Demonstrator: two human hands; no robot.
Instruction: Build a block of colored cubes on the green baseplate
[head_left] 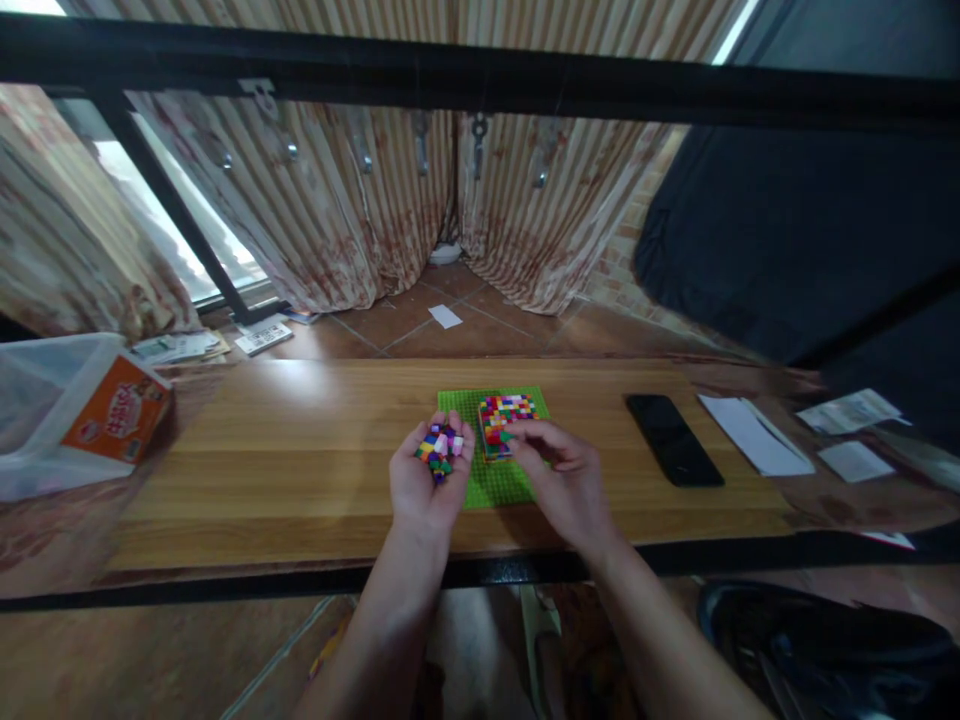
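Observation:
My left hand (420, 490) is turned palm up and cups a small heap of mixed-colour toy building bricks (440, 446). A green studded baseplate (499, 487) lies flat on the table just right of it. On that plate stands a block built of many coloured bricks (510, 408), its near right part hidden behind my fingers. My right hand (566, 475) reaches over the block, thumb and forefinger pinched around a small green toy brick (506, 437) at its top. Whether that brick touches the block I cannot tell.
The wooden table (300, 450) carries a black phone (673, 440) to the right. White papers (754, 435) lie beyond the phone. A clear plastic bin (56, 400) with an orange label stands at the far left. A dark metal bar (480, 70) crosses above the table.

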